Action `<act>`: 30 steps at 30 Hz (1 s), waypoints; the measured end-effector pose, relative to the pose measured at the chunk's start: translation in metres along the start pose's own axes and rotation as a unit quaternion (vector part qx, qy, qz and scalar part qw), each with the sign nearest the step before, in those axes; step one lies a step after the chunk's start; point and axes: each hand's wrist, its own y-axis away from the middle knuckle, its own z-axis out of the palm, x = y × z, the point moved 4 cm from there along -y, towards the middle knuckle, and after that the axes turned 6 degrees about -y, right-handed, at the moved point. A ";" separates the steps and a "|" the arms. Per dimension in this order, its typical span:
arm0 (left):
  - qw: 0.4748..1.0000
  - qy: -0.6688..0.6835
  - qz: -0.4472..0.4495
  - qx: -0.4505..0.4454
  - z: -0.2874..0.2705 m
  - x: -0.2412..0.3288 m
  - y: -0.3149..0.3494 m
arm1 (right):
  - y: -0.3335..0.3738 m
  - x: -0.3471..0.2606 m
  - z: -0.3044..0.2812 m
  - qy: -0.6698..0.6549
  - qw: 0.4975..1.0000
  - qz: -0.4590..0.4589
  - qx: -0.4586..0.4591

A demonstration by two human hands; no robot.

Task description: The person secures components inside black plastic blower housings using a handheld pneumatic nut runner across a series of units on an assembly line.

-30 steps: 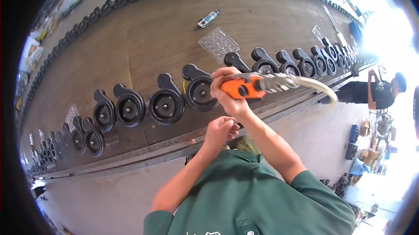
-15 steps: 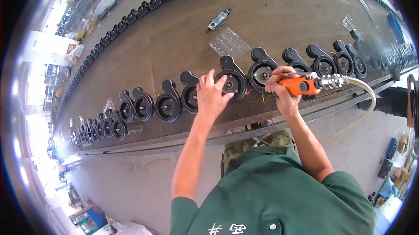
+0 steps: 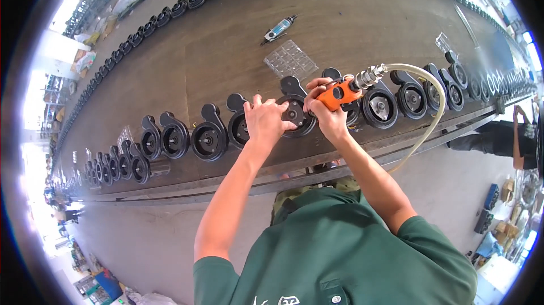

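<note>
The black round pump housing (image 3: pixel 294 113) under your hands sits in the near row on the long brown bench (image 3: pixel 187 67), your left hand (image 3: pixel 265 122) spread flat on its rim with fingers open. Your right hand (image 3: pixel 326 113) grips the orange air screwdriver (image 3: pixel 339 94), its pale hose (image 3: pixel 428 101) looping right. Just beyond lies a clear square blister tray (image 3: pixel 290 59), and farther back a small blue tool (image 3: pixel 279 28).

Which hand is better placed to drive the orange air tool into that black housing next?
Right. The right hand already grips the orange air tool at the black housing, hose attached. The left hand rests flat on the housing, apparently steadying it.
</note>
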 end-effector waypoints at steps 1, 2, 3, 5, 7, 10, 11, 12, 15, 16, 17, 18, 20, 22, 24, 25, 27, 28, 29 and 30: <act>1.000 -0.013 0.002 -0.008 0.002 -0.001 -0.001 | -0.002 0.005 0.000 -0.013 1.000 0.000 0.014; 1.000 -0.025 0.004 -0.016 0.002 0.000 -0.004 | -0.005 0.009 0.002 -0.005 1.000 -0.005 0.011; 0.999 -0.038 0.007 -0.026 0.003 0.000 -0.004 | -0.006 0.012 0.003 0.003 1.000 -0.009 0.009; 0.999 -0.043 0.004 -0.027 0.004 0.000 -0.004 | -0.009 0.016 0.002 0.015 1.000 -0.010 0.007; 0.998 -0.049 0.000 -0.034 0.007 -0.001 -0.004 | -0.012 0.017 0.005 0.020 1.000 -0.004 0.011; 0.997 -0.059 -0.008 -0.045 0.011 0.001 -0.005 | -0.022 0.016 0.012 0.029 0.999 -0.010 0.011; 0.997 -0.065 -0.008 -0.045 0.013 0.002 -0.006 | -0.025 0.016 0.012 0.024 1.000 -0.011 0.017; 0.996 -0.074 -0.008 -0.044 0.013 0.002 -0.007 | -0.030 0.016 0.014 0.034 0.999 -0.017 0.017; 0.997 -0.063 -0.010 -0.036 0.011 0.002 -0.004 | -0.040 0.021 0.012 0.046 0.998 -0.040 -0.005; 0.997 -0.061 -0.013 -0.036 0.011 0.001 -0.004 | -0.042 0.022 0.013 0.052 0.998 -0.038 -0.004; 0.997 -0.059 -0.016 -0.036 0.010 0.000 -0.005 | -0.043 0.023 0.013 0.048 0.998 -0.038 -0.005; 0.998 -0.057 -0.017 -0.037 0.010 0.000 -0.005 | -0.045 0.024 0.014 0.044 0.998 -0.038 -0.005; 0.998 -0.056 -0.015 -0.032 0.011 0.001 -0.005 | -0.047 0.028 0.012 0.050 0.998 -0.045 -0.001; 0.998 -0.053 -0.017 -0.027 0.011 0.000 -0.004 | -0.049 0.029 0.014 0.048 0.998 -0.040 -0.004; 0.998 -0.047 -0.021 -0.023 0.011 0.000 -0.003 | -0.049 0.030 0.016 0.057 0.998 -0.036 -0.004; 0.998 -0.046 -0.021 -0.023 0.010 -0.001 -0.003 | -0.049 0.029 0.016 0.066 0.997 -0.035 -0.003; 0.999 -0.042 -0.021 -0.022 0.010 -0.001 -0.003 | -0.047 0.028 0.016 0.074 0.997 -0.038 -0.004; 0.999 -0.041 -0.021 -0.029 0.010 -0.001 -0.004 | -0.046 0.028 0.016 0.073 0.996 -0.041 -0.006; 0.998 -0.040 -0.021 -0.037 0.010 -0.001 -0.004 | -0.046 0.029 0.015 0.071 0.996 -0.044 -0.008; 0.998 -0.039 -0.020 -0.044 0.010 0.000 -0.005 | -0.047 0.029 0.014 0.092 0.994 -0.057 -0.015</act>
